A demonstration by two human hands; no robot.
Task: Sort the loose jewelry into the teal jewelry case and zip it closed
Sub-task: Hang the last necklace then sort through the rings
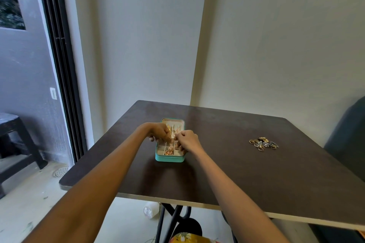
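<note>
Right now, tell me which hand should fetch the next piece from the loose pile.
Right hand, probably. The jewelry pile lies on the table's right side, nearer that hand; the left hand would have to cross the open teal case.

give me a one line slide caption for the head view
Both hands, left and right, work over the open teal jewelry case while loose jewelry waits nearby.

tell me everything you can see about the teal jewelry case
The teal jewelry case lies open on the dark table, left of centre, its lid tilted back at the far end. The shell looks like smooth teal leatherette; the lining is cream, split into small compartments. A gold piece sits in a near compartment, more gold pieces farther back. The left hand and right hand hover over its middle, fingers curled, hiding part of it.
</note>
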